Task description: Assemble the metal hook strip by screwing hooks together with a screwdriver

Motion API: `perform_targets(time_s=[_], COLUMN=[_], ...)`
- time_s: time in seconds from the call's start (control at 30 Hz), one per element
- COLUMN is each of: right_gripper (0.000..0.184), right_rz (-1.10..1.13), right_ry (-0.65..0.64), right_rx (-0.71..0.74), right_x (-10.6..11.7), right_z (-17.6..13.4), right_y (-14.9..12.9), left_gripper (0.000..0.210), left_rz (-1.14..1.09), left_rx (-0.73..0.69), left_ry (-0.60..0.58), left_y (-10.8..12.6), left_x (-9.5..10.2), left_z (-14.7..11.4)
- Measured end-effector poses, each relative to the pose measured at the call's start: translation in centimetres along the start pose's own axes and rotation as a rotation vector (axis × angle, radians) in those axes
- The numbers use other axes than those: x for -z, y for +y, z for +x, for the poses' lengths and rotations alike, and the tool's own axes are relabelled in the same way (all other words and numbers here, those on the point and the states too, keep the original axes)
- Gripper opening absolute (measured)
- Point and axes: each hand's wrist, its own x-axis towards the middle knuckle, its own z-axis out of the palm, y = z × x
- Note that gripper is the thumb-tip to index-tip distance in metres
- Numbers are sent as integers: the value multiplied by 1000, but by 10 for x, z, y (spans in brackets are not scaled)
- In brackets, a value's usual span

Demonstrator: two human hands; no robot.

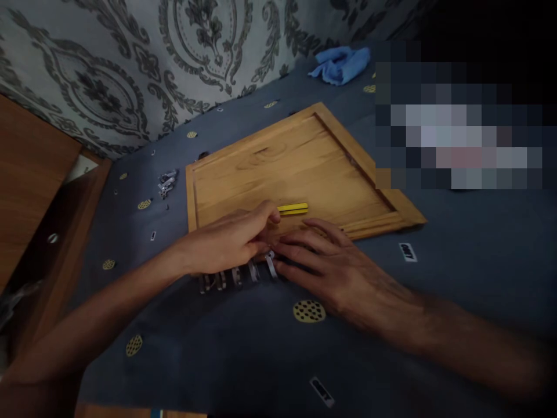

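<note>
A framed wooden panel (278, 157), like a cabinet door, lies flat. My left hand (230, 238) is over its near edge with fingers curled and thumb drawn in; what they pinch, if anything, is hidden. A slim yellow piece (293, 208) with a dark line along it shows just beyond the left fingers; I cannot tell whether the hand touches it. My right hand (331, 261) is palm down with fingers apart at the same edge. Its fingertips are beside a curved metal piece (271, 265). More curved metal pieces (237, 275) stand in a row along this edge, below my left hand.
A dark blue patterned cloth (209, 354) covers the surface beneath. Small metal parts (166, 183) lie in a pile left of the panel. A crumpled blue rag (342, 65) is at the back. Patterned fabric (204, 46) rises behind, and wooden furniture (39, 157) stands on the left.
</note>
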Motion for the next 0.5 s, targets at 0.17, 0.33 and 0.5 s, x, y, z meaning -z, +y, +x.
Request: perform_targets(time_s=[0.17,0.33,0.5], right_gripper=[25,27,28], right_rz=[19,33,48], right_ry=[16,5,-11], right_rx=[3,20,17], right_x=[-1,-2,-3], right_z=[-1,-1,-2], right_y=[0,1,1], left_gripper=[30,26,18], left_rz=[-124,-165,-199], left_rx=[-42,-50,-46], left_ry=[12,31,63], left_y=[-11,-14,-12], left_x=[-5,-10,-11], left_z=[0,-2,-5])
